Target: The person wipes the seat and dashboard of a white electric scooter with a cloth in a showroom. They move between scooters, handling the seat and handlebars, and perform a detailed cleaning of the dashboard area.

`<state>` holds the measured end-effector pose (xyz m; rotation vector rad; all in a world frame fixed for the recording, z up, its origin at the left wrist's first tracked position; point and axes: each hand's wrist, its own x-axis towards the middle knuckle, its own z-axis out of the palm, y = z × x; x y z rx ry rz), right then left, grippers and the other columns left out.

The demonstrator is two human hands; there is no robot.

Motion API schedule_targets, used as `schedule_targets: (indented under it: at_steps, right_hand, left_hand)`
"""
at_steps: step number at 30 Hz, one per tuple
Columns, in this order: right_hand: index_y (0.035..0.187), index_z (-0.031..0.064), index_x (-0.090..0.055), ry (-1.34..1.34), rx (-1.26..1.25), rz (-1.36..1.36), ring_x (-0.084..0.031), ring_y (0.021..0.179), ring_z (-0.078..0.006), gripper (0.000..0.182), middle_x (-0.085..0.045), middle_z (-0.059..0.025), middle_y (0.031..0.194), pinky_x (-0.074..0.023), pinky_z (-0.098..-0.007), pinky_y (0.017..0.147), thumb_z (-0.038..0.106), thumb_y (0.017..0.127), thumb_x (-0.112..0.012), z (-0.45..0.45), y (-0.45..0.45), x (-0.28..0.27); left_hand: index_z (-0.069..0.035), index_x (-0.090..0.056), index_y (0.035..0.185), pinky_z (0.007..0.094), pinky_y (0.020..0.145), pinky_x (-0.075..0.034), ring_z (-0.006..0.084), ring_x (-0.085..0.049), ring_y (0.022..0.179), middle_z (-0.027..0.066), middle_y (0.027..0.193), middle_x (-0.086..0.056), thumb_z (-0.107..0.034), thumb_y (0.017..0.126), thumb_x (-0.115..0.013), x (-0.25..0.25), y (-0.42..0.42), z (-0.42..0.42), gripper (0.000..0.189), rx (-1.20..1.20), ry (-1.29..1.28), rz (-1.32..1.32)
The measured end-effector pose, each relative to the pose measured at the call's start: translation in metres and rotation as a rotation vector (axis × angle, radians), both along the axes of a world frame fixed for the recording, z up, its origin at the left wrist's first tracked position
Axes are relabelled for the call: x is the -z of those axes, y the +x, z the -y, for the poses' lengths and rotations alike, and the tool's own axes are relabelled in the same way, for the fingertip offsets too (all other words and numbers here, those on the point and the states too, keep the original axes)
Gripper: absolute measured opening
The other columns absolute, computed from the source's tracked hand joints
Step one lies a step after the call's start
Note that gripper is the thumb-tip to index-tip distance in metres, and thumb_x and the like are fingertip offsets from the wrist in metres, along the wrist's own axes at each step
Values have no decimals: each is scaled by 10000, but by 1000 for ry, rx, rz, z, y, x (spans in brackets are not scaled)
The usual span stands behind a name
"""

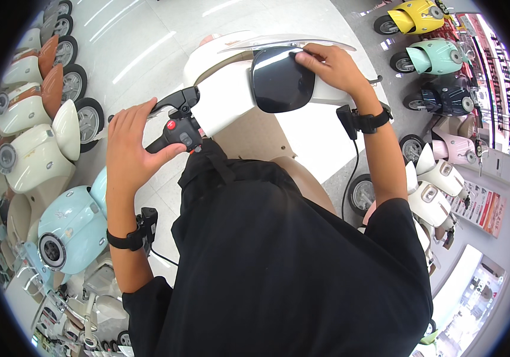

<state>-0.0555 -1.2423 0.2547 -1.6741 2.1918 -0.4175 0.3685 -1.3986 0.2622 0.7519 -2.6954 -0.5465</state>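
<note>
My left hand point(131, 149) lies over the left handlebar grip point(158, 144) of a white scooter point(230, 82). Its fingers reach forward by the black brake lever point(172, 101), and the thumb rests on the switch housing point(182, 134), which has a red button point(171, 125). My right hand point(337, 67) pinches the upper right edge of a glossy black rounded panel point(284, 82), possibly the dashboard display. The thumb presses on its face; the other fingers are partly hidden behind the edge. A clear windscreen point(290, 42) curves just beyond the panel. The right grip is hidden.
Cream scooters point(36, 154) and a light blue scooter point(74, 230) stand close on the left. Yellow point(415, 17), mint point(440, 57) and black scooters point(451, 100) line the right. A cable point(352, 178) hangs from the device on my right wrist. The beige seat point(304, 178) is beneath me.
</note>
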Motion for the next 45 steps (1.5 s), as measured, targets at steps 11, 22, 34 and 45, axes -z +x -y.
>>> schedule_targets:
  at_steps: [11, 22, 34, 45]
  right_hand:
    - [1267, 133, -736, -5, -8, 4, -715, 896, -303, 626, -754, -129, 955, -550, -395, 819, 629, 887, -707, -2, -4, 5]
    - [1189, 144, -768, -61, -25, -56, -744, 937, -314, 567, -774, -127, 986, -568, -419, 827, 633, 924, -654, -3, 0, 7]
    - [1072, 71, -757, -116, 77, -53, -666, 768, -274, 536, -711, -128, 819, -512, -367, 734, 572, 1010, -575, -2, 10, 3]
    - [1147, 61, -743, -77, 95, -26, -683, 803, -323, 477, -728, -176, 887, -517, -400, 746, 487, 1022, -570, -1, 5, 6]
  left_hand:
    - [-24, -612, 1367, 480, 1108, -368, 374, -598, 1201, 178, 1246, -677, -561, 712, -821, 0, -2, -1, 872, -2, 6, -3]
    - [-36, -637, 1321, 453, 1064, -392, 323, -625, 1110, 137, 1178, -691, -611, 672, -858, 2, -2, 0, 895, 3, -50, -46]
    - [-39, -639, 1318, 458, 1066, -383, 325, -627, 1120, 139, 1166, -692, -609, 668, -861, 3, -3, 0, 892, 2, -35, -44]
    - [-35, -638, 1316, 461, 1069, -385, 335, -625, 1129, 151, 1173, -692, -604, 669, -858, 3, -4, 0, 890, 4, -32, -32]
